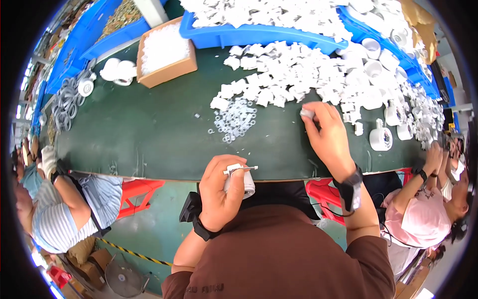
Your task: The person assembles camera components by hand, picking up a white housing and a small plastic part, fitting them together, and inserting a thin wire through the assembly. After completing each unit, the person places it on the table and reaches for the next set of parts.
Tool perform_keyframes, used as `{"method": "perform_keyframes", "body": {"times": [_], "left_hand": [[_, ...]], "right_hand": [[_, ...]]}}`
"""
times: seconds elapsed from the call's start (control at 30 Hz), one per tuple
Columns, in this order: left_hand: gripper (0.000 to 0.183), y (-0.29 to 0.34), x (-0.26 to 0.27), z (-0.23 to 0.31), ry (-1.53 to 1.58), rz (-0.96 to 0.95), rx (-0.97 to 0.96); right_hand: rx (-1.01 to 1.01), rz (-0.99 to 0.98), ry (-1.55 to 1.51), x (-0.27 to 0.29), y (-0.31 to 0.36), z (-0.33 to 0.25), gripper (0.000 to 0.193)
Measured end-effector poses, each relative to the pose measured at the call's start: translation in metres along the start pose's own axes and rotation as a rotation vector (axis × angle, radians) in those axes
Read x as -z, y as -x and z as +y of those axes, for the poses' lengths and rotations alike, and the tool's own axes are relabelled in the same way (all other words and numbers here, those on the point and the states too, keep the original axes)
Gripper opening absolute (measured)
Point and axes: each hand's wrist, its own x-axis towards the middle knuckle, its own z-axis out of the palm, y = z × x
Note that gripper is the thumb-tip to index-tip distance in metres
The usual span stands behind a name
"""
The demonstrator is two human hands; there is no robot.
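My left hand grips a white cylindrical plastic part with a thin metal pin sticking out to the right, held at the near edge of the dark green table. My right hand reaches onto the table and pinches a small white plastic piece at the near edge of a large heap of white plastic pieces. A cluster of small clear rings lies between the two hands, to the left of my right hand.
A cardboard box of white bits and blue bins stand at the back. White round cups sit at the right. A coil of grey rings lies far left. Other people sit on both sides, beside red stools.
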Motion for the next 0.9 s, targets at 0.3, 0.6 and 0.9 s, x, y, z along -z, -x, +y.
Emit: {"method": "perform_keyframes", "body": {"times": [0.3,0.6,0.9], "left_hand": [[0.023,0.0,0.004,-0.001,0.043,0.014,0.022],[0.025,0.009,0.009,0.0,0.129,0.046,0.127],[0.019,0.007,0.01,-0.001,0.117,0.072,0.134]], "right_hand": [[0.035,0.028,-0.085,0.005,-0.002,-0.028,0.023],[-0.36,-0.19,-0.267,0.01,0.006,-0.035,0.028],[0.365,-0.271,-0.135,0.024,-0.004,-0.045,0.038]]}}
